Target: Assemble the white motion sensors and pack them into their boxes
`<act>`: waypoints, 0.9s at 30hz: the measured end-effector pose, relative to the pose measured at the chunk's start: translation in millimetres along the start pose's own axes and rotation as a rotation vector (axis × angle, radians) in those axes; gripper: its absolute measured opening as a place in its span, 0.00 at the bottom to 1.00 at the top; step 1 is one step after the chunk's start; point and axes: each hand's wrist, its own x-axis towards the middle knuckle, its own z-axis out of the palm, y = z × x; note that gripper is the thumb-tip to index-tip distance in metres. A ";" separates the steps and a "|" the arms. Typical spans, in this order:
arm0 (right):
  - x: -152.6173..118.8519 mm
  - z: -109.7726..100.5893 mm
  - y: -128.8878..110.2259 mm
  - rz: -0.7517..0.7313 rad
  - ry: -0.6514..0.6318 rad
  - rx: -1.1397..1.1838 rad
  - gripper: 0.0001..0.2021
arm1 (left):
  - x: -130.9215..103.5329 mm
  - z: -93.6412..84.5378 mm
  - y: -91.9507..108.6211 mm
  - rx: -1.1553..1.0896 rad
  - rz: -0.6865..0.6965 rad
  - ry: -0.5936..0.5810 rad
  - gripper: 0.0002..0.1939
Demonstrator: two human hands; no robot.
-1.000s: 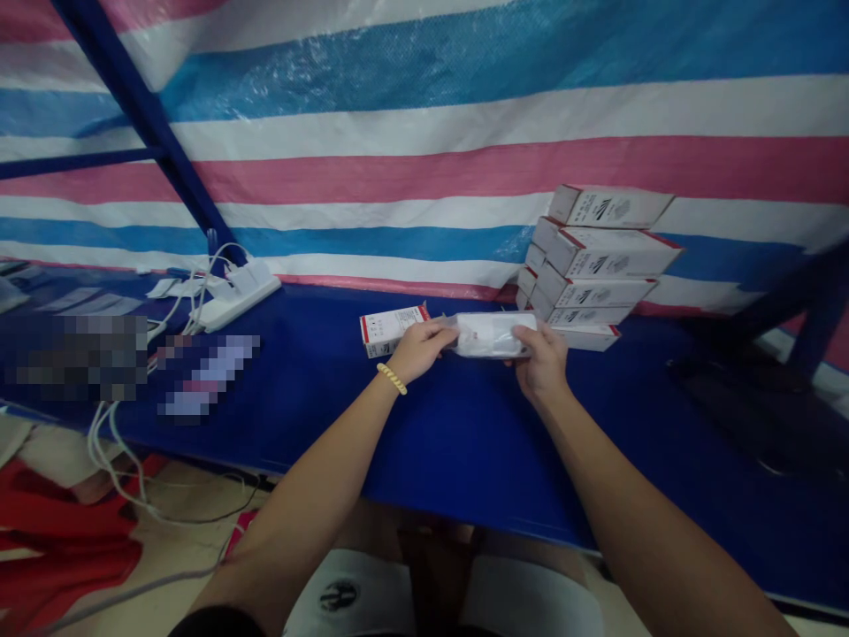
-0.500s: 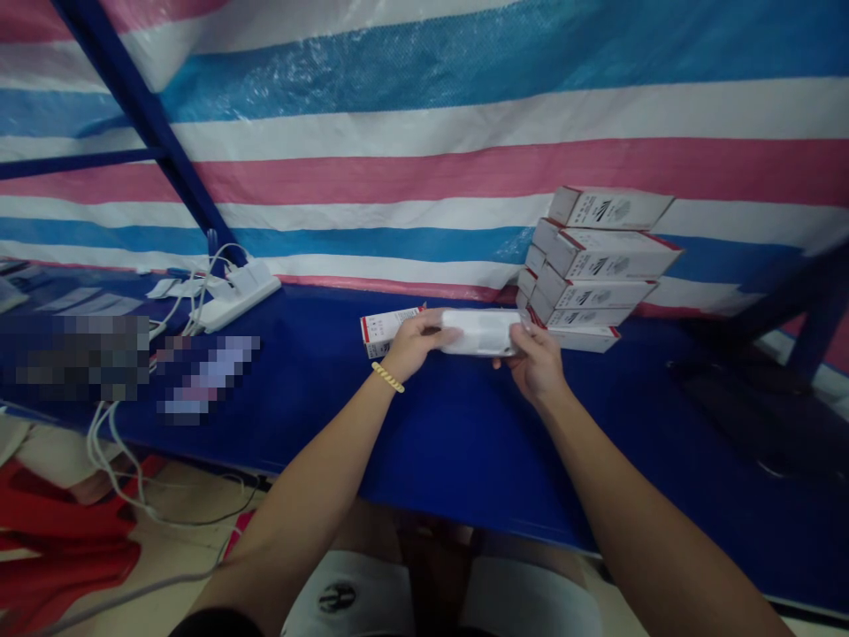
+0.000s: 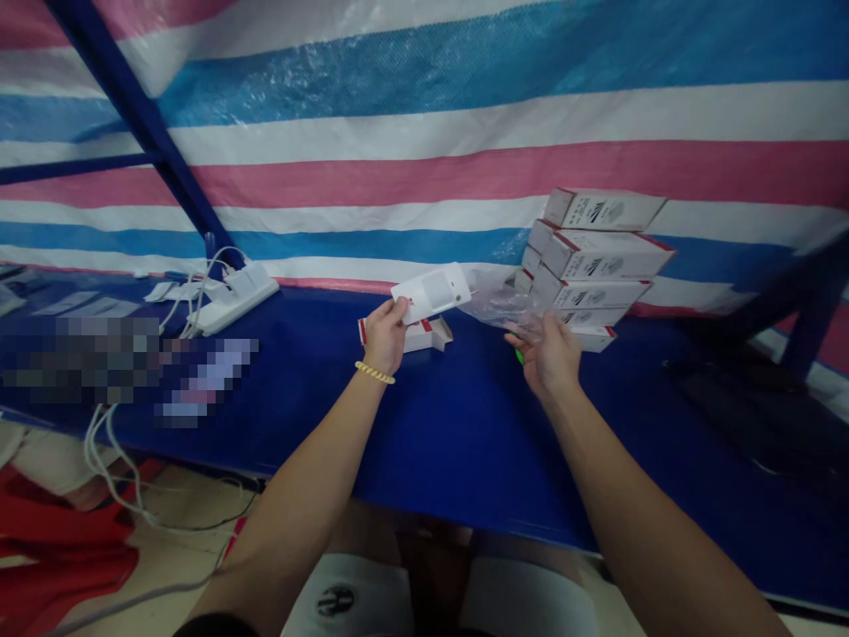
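Observation:
My left hand [image 3: 386,338] grips one end of a white motion sensor [image 3: 431,294], a slim oblong device with a raised panel and a small round spot at its far end. A clear plastic bag [image 3: 502,305] trails from my right hand [image 3: 552,358], whose fingers are closed on it. The bag's left end reaches the sensor's right end; whether they touch I cannot tell. Below the sensor lies a white and red box [image 3: 423,336] with its right end flap open. A small green thing [image 3: 519,356] shows under my right fingers, too small to name.
White boxes with red edges [image 3: 607,257] are stacked at the back right of the blue table [image 3: 464,442]. A white power strip [image 3: 240,303] with plugs and cables stands back left. Dark items [image 3: 743,407] lie at the right. A striped sheet [image 3: 398,133] hangs behind.
The sensor has come out of the clear bag. My left hand has moved it up and left, while my right hand has drawn the bag to the right. The open box is more visible.

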 end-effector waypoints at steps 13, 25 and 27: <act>4.3 -2.3 18.4 0.041 -0.163 -0.098 0.27 | -7.7 4.1 -3.6 0.056 -0.147 -0.172 0.16; 0.5 -10.8 9.2 -0.085 -0.152 -0.697 0.21 | -6.5 -2.4 -9.3 0.081 -0.204 -0.258 0.18; -7.1 -5.7 3.5 -0.034 -0.222 -0.606 0.22 | -7.1 -1.4 -9.2 0.081 -0.204 -0.256 0.19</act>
